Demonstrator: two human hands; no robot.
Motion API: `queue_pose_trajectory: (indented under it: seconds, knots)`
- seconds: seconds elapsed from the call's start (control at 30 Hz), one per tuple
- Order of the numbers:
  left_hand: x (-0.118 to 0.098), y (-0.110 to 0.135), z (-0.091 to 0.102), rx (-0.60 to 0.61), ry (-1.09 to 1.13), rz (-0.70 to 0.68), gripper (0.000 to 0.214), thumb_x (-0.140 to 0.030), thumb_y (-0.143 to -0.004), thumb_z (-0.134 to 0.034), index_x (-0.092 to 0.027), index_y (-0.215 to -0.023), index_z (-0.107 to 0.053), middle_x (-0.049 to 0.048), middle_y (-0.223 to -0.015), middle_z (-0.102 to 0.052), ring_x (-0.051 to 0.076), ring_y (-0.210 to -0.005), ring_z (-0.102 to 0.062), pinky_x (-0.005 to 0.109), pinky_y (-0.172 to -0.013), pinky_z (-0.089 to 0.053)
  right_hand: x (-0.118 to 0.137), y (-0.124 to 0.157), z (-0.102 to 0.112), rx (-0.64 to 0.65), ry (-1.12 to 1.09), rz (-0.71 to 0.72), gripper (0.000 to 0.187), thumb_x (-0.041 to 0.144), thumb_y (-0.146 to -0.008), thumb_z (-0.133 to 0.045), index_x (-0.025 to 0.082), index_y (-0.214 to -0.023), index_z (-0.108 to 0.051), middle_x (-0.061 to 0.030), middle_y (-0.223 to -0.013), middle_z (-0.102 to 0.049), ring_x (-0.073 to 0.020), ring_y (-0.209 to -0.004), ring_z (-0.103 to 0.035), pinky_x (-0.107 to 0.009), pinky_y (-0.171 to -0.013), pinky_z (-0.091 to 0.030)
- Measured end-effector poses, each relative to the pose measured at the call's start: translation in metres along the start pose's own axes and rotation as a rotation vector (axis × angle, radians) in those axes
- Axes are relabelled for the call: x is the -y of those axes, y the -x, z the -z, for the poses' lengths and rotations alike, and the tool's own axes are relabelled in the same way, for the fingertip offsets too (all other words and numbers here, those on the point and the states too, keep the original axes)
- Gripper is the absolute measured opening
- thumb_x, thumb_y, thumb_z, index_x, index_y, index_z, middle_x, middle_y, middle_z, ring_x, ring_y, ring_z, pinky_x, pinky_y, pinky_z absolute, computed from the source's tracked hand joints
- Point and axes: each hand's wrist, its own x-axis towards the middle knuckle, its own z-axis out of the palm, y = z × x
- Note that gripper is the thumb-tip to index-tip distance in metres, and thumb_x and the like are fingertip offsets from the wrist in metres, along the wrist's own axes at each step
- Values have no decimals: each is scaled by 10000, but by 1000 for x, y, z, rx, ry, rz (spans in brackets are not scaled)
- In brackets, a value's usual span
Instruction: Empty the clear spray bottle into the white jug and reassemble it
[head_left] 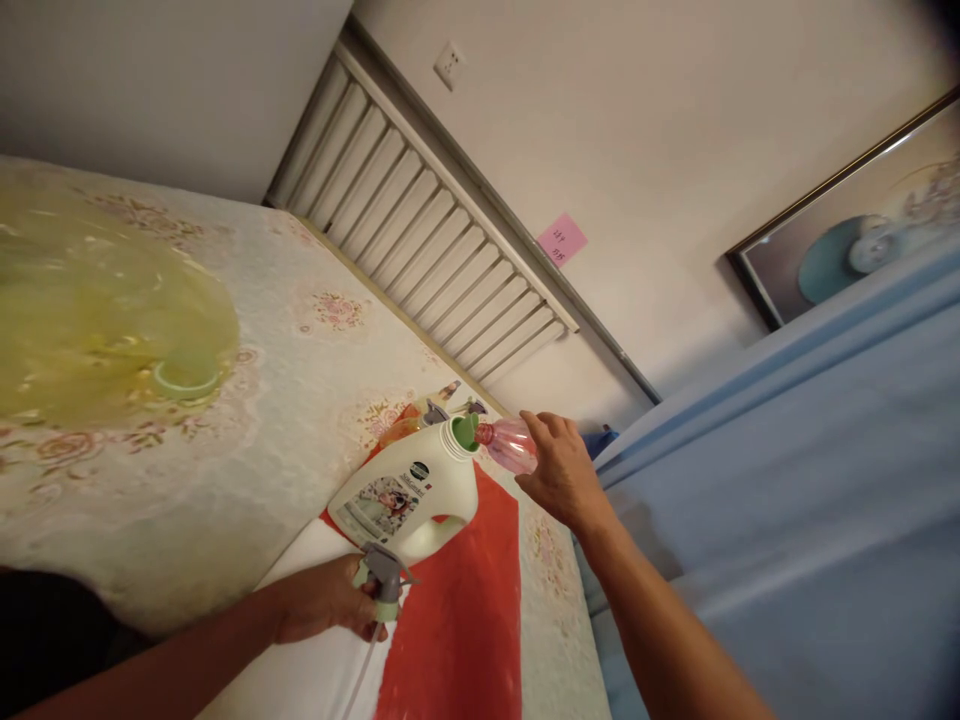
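One radiator (441,232) flanks the floral tablecloth (277,480), left fingers (364,607) clamping a spray head (385,568), right fingers (553,424) a pink bottle (511,446).

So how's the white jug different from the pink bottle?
The white jug is bigger than the pink bottle. You can't see through the jug, but the bottle is see-through. The right hand holds the bottle, while the jug isn't gripped. Both have necks.

A home, judging by its radiator (439,230), framed picture (844,245) and floral tablecloth (296,455).
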Motion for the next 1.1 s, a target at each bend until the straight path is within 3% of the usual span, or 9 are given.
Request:
queue_pose_trajectory:
  seconds: [0.57, 1.1]
  knots:
    - [-3, 0, -1, 5, 20, -9, 503, -221, -583, -880, -239, -1052, -699, -4, -879, -627, 210, -893, -607, 399, -831, -520, 4, -3, 6, 5, 156, 30, 741, 90, -656, -587, 183, -1379, -452, -143, -1290, -524, -300, -1142, -435, -432, -938, -405]
    - [2, -2, 2, 0, 23, -12, 494, -217, -580, -880, -241, -1040, -701, -2, -904, -643, 192, -865, -615, 382, -821, -521, 7, -8, 16, -69, 273, 121, 756, 71, -653, -582, 160, -1392, -450, -171, -1322, -507, -330, -1207, -397, -453, -993, -351]
